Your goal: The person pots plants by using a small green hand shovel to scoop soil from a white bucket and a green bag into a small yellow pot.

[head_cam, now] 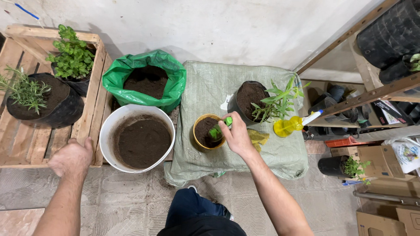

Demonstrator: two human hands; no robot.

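- Pale plaster wall stands behind a low table covered with a grey-green woven sack (210, 87), and the floor below is tiled.
- On the sack, a small yellow pot (205, 131) filled with dark soil stands near the front left part of the cover.
- The right hand (238, 135) is just beside this pot, at its right rim, and reaches over the soil.
- Its fingers are curled together around a small green trowel (217, 129); the blade of the tool lies in the soil inside the pot.
- The trowel is bright green and short; only the blade and a bit of the handle show past the fingers.
- The left hand (72, 157) is well apart, at the left, resting on the edge of a wooden crate (26, 144); the fingers are bent down and it seems to hold nothing.
- Between the two hands stands a white bucket (107, 140) of soil, and behind it a green bag (170, 85) of soil.
- Right of the yellow pot are a black pot with a green plant (251, 98) and a yellow spray bottle (291, 125).
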